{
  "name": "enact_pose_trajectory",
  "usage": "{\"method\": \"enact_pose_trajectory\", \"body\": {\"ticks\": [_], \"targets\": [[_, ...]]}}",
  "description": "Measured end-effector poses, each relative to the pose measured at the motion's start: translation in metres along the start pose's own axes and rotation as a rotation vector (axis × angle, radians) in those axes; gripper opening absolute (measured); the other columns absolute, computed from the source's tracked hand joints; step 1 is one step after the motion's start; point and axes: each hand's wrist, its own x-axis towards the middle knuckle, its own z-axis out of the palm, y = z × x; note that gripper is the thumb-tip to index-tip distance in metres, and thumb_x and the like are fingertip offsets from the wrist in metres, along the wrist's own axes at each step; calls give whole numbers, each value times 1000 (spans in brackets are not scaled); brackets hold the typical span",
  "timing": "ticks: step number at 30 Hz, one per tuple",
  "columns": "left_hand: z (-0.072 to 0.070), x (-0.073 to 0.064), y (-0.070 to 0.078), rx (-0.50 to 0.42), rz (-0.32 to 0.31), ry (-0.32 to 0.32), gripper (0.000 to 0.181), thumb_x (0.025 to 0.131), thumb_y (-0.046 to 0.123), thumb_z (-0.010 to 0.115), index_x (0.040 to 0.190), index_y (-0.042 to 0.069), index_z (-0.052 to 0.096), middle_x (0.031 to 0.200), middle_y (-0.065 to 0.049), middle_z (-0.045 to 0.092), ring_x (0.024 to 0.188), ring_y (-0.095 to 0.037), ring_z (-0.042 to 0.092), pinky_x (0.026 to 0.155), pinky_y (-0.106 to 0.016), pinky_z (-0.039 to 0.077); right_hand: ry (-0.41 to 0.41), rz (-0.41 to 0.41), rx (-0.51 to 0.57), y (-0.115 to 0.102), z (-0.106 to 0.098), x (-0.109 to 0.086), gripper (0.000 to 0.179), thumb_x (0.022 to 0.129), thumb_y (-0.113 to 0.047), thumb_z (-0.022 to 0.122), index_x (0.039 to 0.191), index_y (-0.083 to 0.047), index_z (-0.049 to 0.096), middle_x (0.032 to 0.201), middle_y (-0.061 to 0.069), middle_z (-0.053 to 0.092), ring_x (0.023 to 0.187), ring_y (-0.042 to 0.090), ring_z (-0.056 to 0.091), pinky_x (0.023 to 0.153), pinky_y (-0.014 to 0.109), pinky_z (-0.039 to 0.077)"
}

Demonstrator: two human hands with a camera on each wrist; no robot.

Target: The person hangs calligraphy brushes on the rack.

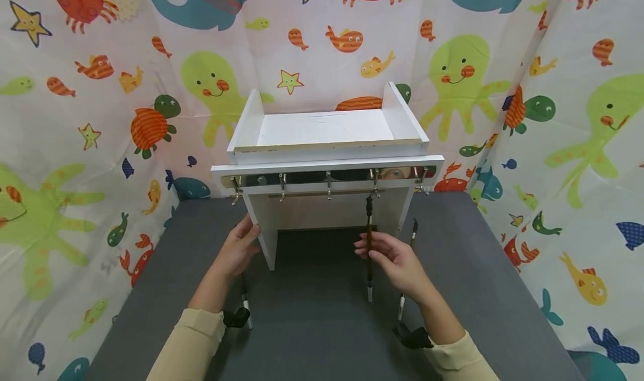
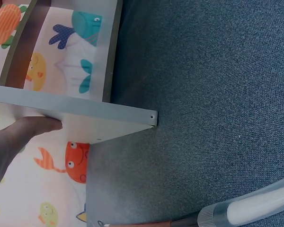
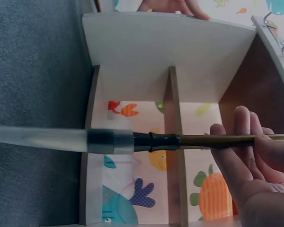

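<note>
My right hand (image 1: 397, 263) pinches a writing brush (image 1: 369, 241) between thumb and fingers. The brush hangs upright below a hook (image 1: 374, 182) of the white shelf rack (image 1: 322, 158), at its top end. In the right wrist view the brush (image 3: 156, 142) shows a brown handle, a black ferrule and a clear cap over its pale tip. My left hand (image 1: 236, 249) holds the rack's left side panel (image 1: 264, 230); in the left wrist view the thumb (image 2: 38, 125) lies against that panel (image 2: 85, 113).
Several metal hooks line a shiny strip (image 1: 307, 177) on the rack's front. A second brush (image 1: 401, 308) is by my right wrist, and another capped brush (image 1: 245, 303) by my left wrist. Dark grey cloth (image 1: 322, 336) covers the table. Behind hangs a sea-animal patterned curtain (image 1: 322, 51).
</note>
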Motion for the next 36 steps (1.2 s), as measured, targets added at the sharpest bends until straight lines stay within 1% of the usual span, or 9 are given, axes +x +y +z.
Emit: {"method": "enact_pose_trajectory", "body": {"ticks": [4,10,15,18,23,26,29,33,36], "targets": [[-1,0,0,9,0,3,59,110,22,44,163,20,19,168,-15,16,152,-40,16,108,-77,21,-4,-20,9,6,3,3,36,99,11,52,135,6,54,121,31,66,107,34,69,93,32,56],[0,3,-4,29,-17,-16,60,110,23,43,163,19,17,169,-13,15,153,-41,14,109,-78,18,21,20,-49,12,0,0,40,99,11,54,137,-2,56,126,26,66,114,31,67,97,23,52],[3,5,-7,30,-9,-32,61,109,26,45,163,22,18,170,-9,15,153,-41,14,108,-77,19,73,55,-126,12,-7,-5,46,95,13,59,138,-4,57,130,21,67,119,28,65,96,19,51],[3,6,-7,27,6,-32,60,109,26,45,163,23,19,170,-8,15,153,-40,15,107,-78,20,102,94,-175,9,-13,-9,49,93,9,65,139,-3,56,133,21,65,121,29,63,94,19,51],[-1,6,-5,33,24,-30,58,109,23,43,163,24,20,170,-8,16,153,-40,16,107,-78,22,124,141,-180,7,-27,-15,52,91,1,72,140,-4,56,137,21,61,125,33,60,91,18,53],[-3,4,-3,50,21,-24,58,110,23,42,163,24,18,170,-8,15,153,-41,15,106,-79,22,150,124,-157,8,-37,-19,53,90,2,73,140,-1,55,136,24,61,123,27,63,90,19,54],[-5,3,-1,59,13,-17,59,109,24,43,163,24,18,170,-8,14,153,-41,15,106,-79,21,205,132,-146,9,-47,-24,52,90,1,73,139,0,56,132,26,63,117,18,66,89,20,55],[-4,2,2,62,4,-15,60,109,26,44,163,25,19,170,-6,15,153,-40,16,106,-78,23,293,203,-166,12,-60,-32,48,93,-6,73,138,-2,57,127,26,66,109,9,69,87,18,55],[-3,1,3,60,1,-14,60,109,27,45,163,25,18,170,-6,15,153,-40,16,106,-78,24,339,284,-195,15,-68,-35,47,93,-14,74,137,-6,59,126,22,68,106,5,69,85,18,55]]}}
